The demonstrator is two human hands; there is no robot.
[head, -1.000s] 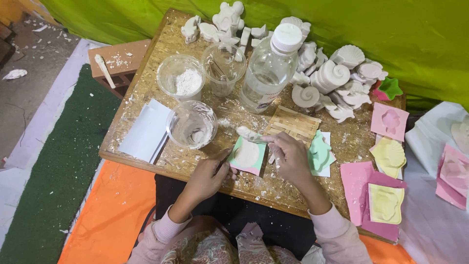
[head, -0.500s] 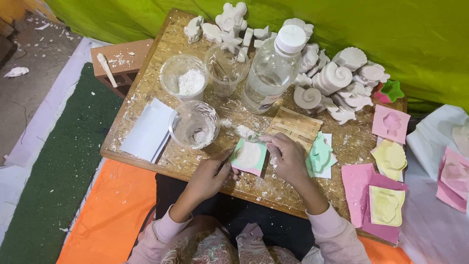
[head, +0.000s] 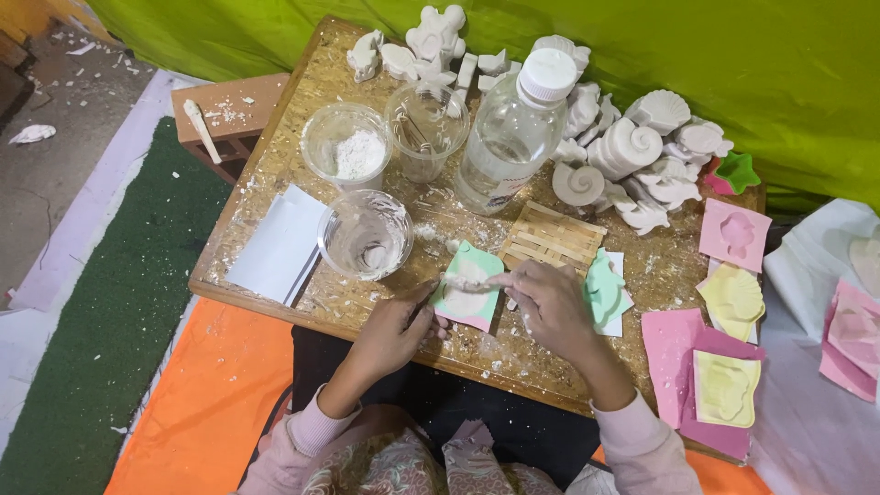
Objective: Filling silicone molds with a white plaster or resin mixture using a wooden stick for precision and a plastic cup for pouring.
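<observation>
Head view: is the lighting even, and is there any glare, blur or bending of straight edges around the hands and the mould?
Head view: light soft and even, shadows faint; small highlights only on the clear bottle; left hand, right hand and green mould reasonably sharp, the stick over the mould slightly smeared; table edges look straight, with no obvious distortion.

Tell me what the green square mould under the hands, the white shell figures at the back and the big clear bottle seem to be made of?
The green square mould looks like soft matte silicone or rubber, though the look leaves that open. The white shell figures seem cast plaster: chalky, dull, with white dust scattered about them. The big clear bottle looks like thin glossy plastic, see-through with a white cap.
</observation>
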